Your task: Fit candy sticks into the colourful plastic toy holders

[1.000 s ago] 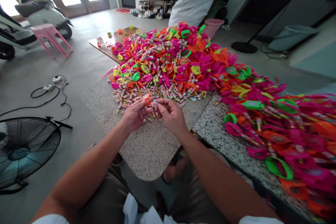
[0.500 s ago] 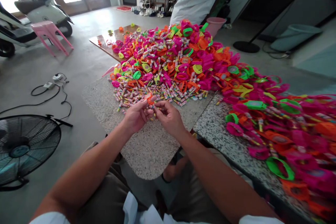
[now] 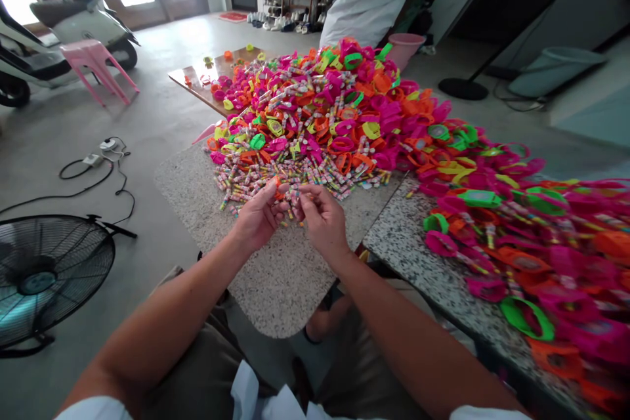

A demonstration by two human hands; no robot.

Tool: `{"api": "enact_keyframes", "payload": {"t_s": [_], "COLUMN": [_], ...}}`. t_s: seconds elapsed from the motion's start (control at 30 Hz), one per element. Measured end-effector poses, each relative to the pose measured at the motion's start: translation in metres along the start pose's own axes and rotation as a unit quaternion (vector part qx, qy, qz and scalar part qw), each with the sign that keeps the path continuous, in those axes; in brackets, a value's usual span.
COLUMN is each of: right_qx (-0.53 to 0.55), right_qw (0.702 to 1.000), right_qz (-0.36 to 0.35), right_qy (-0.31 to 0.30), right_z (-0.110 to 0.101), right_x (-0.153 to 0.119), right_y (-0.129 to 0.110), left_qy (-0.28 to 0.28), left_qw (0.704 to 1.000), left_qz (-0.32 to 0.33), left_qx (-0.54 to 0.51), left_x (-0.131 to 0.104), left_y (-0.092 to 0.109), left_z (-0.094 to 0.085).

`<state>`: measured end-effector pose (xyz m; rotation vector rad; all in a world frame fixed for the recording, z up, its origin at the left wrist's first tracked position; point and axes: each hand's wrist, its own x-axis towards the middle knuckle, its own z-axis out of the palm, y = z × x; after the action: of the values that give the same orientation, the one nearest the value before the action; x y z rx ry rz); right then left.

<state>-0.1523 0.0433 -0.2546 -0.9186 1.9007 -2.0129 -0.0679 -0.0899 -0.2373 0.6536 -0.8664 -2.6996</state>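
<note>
My left hand point(image 3: 256, 218) is closed around an orange plastic toy watch point(image 3: 278, 181), of which only a small part shows above the fingers. Close beside it, the thumb and fingers of my right hand point(image 3: 323, 222) are pinched together; what is between them is too small to make out. Both hands hover over the near edge of a heap of small candy sticks in printed wrappers point(image 3: 241, 180). Behind these rises a big pile of pink, orange, yellow and green toy watches point(image 3: 339, 125), with more wrapped sticks among them.
A speckled stone tabletop point(image 3: 280, 289) lies beneath my hands. More toy watches cover a second stone surface point(image 3: 394, 230) on the right. A black fan point(image 3: 44, 282) stands on the left, near cables point(image 3: 118, 170). Farther back are a pink stool point(image 3: 91, 59) and a white sack point(image 3: 364, 6).
My right hand has shifted slightly to the right, widening the gap between the fingertips. Less of the orange toy watch shows in my left hand.
</note>
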Motion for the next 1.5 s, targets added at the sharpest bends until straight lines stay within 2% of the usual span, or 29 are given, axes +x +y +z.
{"api": "enact_keyframes", "payload": {"t_s": [0.07, 0.17, 0.27, 0.37, 0.5, 0.6, 0.67, 0.7, 0.77, 0.83, 0.87, 0.9, 0.97, 1.1, 1.17, 1.23, 1.33, 1.5], "right_qx": [-0.067, -0.165, -0.225, -0.279, -0.32, -0.338, -0.352, -0.36, -0.37, -0.368, -0.363, -0.357, -0.34, -0.304, -0.287, -0.269, -0.222, -0.075], "right_qw": [0.996, 0.976, 0.958, 0.941, 0.923, 0.916, 0.912, 0.91, 0.905, 0.902, 0.903, 0.904, 0.909, 0.921, 0.928, 0.936, 0.956, 0.993], "right_qz": [-0.057, -0.134, -0.166, -0.185, -0.207, -0.205, -0.192, -0.186, -0.18, -0.181, -0.182, -0.183, -0.184, -0.188, -0.189, -0.19, -0.172, -0.039], "right_qy": [0.005, -0.039, -0.067, -0.058, -0.047, -0.065, -0.081, -0.09, -0.113, -0.135, -0.142, -0.146, -0.153, -0.151, -0.143, -0.126, -0.088, -0.077], "right_z": [-0.003, -0.006, -0.005, -0.007, -0.015, -0.02, -0.023, -0.024, -0.025, -0.027, -0.027, -0.028, -0.029, -0.03, -0.03, -0.03, -0.031, -0.028], "right_x": [0.0, 0.0, 0.0, 0.003, 0.01, 0.015, 0.017, 0.018, 0.018, 0.019, 0.019, 0.019, 0.019, 0.02, 0.021, 0.02, 0.018, 0.013], "right_y": [0.001, 0.006, 0.012, 0.015, 0.015, 0.017, 0.019, 0.019, 0.019, 0.017, 0.016, 0.016, 0.016, 0.016, 0.013, 0.01, 0.004, 0.002], "left_qy": [0.003, -0.021, -0.049, -0.046, -0.013, 0.035, 0.078, 0.099, 0.106, 0.052, 0.012, -0.025, -0.079, -0.136, -0.138, -0.114, -0.069, -0.067], "left_qw": [1.0, 1.0, 0.999, 0.999, 0.999, 0.996, 0.989, 0.98, 0.934, 0.846, 0.799, 0.759, 0.704, 0.628, 0.59, 0.574, 0.587, 0.601], "left_qz": [0.001, 0.002, -0.012, -0.027, -0.047, -0.06, -0.026, 0.022, 0.17, 0.31, 0.35, 0.368, 0.372, 0.386, 0.417, 0.448, 0.465, 0.459], "left_qx": [0.0, 0.008, 0.006, -0.008, 0.003, 0.06, 0.127, 0.173, 0.296, 0.431, 0.489, 0.537, 0.6, 0.662, 0.678, 0.676, 0.66, 0.651], "left_x": [-0.001, -0.006, -0.013, -0.016, -0.012, -0.003, 0.0, 0.001, -0.001, -0.006, -0.008, -0.01, -0.011, -0.007, -0.005, -0.004, -0.002, 0.002], "left_y": [0.0, -0.002, -0.006, -0.007, -0.003, 0.003, 0.005, 0.006, 0.007, 0.007, 0.007, 0.008, 0.008, 0.009, 0.009, 0.009, 0.01, 0.009], "left_z": [0.001, 0.006, 0.01, 0.013, 0.01, 0.003, -0.003, -0.006, -0.008, -0.008, -0.008, -0.008, -0.01, -0.016, -0.019, -0.021, -0.022, -0.026]}}
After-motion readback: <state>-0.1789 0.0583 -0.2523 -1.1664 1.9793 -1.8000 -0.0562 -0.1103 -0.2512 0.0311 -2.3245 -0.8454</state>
